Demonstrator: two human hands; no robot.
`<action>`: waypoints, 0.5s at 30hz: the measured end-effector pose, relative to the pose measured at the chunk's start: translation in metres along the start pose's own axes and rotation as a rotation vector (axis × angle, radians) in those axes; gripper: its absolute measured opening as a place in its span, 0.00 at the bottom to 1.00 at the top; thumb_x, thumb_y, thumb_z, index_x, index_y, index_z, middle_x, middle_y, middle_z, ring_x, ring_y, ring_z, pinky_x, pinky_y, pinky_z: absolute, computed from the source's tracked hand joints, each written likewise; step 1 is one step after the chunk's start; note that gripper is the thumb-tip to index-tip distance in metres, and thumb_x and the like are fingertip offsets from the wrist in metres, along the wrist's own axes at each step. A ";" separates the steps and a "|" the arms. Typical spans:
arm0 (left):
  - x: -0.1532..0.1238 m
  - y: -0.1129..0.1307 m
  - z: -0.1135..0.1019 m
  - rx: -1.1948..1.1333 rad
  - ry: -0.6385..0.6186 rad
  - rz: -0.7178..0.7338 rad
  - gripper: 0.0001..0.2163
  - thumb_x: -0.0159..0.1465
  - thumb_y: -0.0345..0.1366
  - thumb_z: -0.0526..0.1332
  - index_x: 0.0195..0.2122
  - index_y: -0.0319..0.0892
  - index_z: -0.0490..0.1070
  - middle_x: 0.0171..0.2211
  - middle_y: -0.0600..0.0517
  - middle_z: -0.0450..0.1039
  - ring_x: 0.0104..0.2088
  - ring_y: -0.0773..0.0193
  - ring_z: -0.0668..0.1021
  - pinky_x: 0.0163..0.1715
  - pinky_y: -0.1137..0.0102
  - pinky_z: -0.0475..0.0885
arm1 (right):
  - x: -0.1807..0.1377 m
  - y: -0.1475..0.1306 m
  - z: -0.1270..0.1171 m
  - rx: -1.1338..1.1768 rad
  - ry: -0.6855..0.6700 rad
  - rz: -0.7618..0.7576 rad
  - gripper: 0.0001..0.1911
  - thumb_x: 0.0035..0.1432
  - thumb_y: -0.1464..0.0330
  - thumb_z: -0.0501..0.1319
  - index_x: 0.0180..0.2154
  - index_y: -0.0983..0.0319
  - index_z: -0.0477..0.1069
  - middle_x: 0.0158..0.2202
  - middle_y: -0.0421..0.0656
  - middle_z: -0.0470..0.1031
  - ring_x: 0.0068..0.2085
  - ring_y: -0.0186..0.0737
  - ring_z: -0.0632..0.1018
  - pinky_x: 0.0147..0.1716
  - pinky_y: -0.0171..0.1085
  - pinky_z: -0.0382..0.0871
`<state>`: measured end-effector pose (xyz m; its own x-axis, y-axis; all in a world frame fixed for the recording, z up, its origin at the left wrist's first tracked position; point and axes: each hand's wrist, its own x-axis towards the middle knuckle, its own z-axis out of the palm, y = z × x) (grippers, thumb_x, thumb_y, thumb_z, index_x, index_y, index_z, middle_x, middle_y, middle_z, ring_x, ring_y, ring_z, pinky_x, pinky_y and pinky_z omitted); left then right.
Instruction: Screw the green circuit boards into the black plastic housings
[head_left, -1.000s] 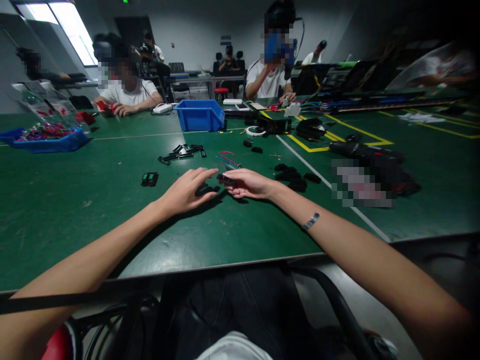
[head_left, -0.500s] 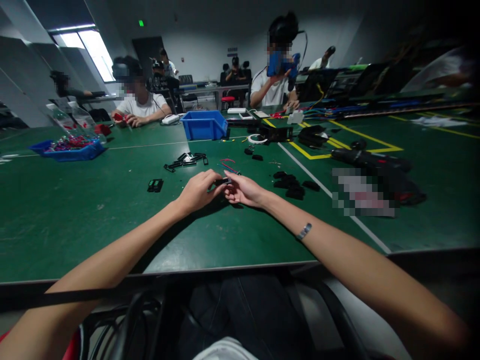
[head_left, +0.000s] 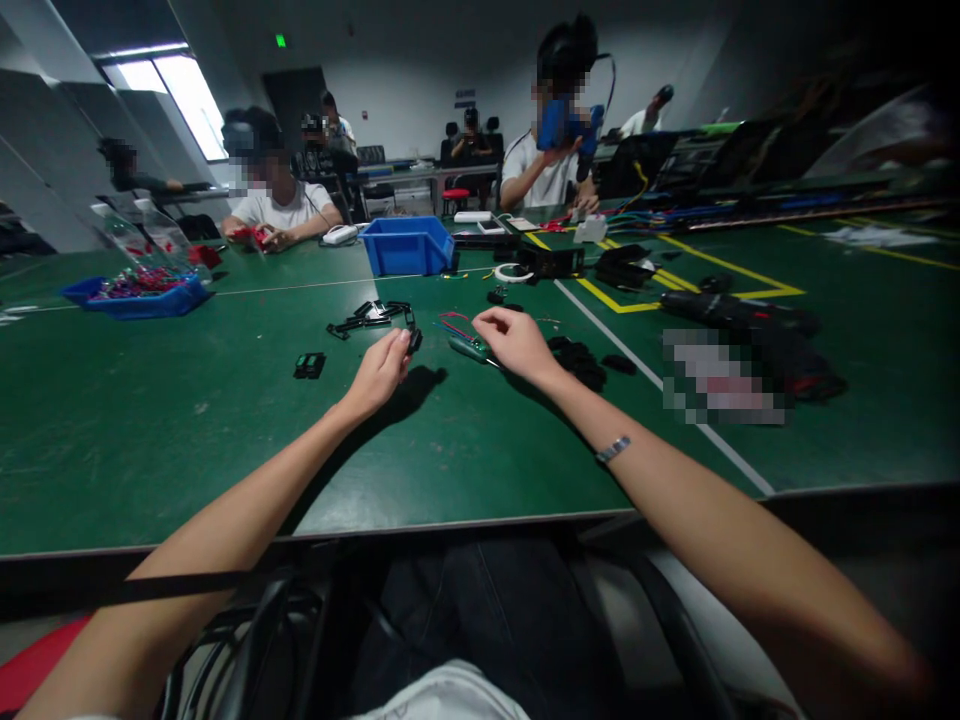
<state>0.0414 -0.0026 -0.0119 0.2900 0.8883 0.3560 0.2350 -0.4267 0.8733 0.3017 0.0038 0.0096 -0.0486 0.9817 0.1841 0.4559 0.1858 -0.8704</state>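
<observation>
My left hand (head_left: pixel 379 374) is closed on a small black plastic part (head_left: pixel 414 341), held just above the green table. My right hand (head_left: pixel 519 342) hovers to the right with its fingers curled together; whatever is between them, if anything, is hidden. Under and beside it lie a green-handled screwdriver (head_left: pixel 470 349) and some thin red and blue wires (head_left: pixel 454 326). Behind my left hand is a loose pile of black rectangular frames (head_left: pixel 372 314). Black parts with green pieces (head_left: pixel 308 365) lie left of it. Several black pieces (head_left: pixel 581 364) sit partly behind my right wrist.
A blue bin (head_left: pixel 409 247) stands toward the back. A blue tray (head_left: pixel 142 298) holding small red and silver pieces is at the left, near bottles (head_left: pixel 161 235). A dark tool (head_left: pixel 750 330) lies at the right. Two people (head_left: pixel 281 205) (head_left: pixel 525 175) sit across the table.
My hands have come apart. The left moved slightly left, keeping the black part; the right moved up and right toward the wires. The screwdriver's handle now shows.
</observation>
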 end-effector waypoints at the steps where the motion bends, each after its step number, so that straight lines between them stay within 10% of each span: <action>1: 0.001 0.000 0.000 -0.037 -0.009 -0.033 0.18 0.73 0.44 0.64 0.59 0.39 0.72 0.56 0.44 0.75 0.52 0.55 0.80 0.52 0.55 0.80 | 0.002 0.005 -0.005 -0.063 0.009 -0.016 0.20 0.70 0.59 0.64 0.57 0.63 0.73 0.57 0.49 0.76 0.53 0.47 0.80 0.53 0.51 0.78; 15: 0.005 -0.005 0.001 -0.305 -0.071 -0.325 0.19 0.72 0.44 0.64 0.59 0.39 0.71 0.57 0.43 0.74 0.53 0.55 0.80 0.52 0.54 0.80 | 0.011 0.027 -0.022 -0.542 -0.197 -0.043 0.19 0.70 0.59 0.64 0.56 0.63 0.73 0.56 0.49 0.77 0.52 0.45 0.80 0.52 0.49 0.79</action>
<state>0.0427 0.0038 -0.0146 0.3120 0.9495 0.0330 0.0431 -0.0488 0.9979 0.3333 0.0183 -0.0017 -0.2177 0.9727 0.0805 0.8376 0.2285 -0.4962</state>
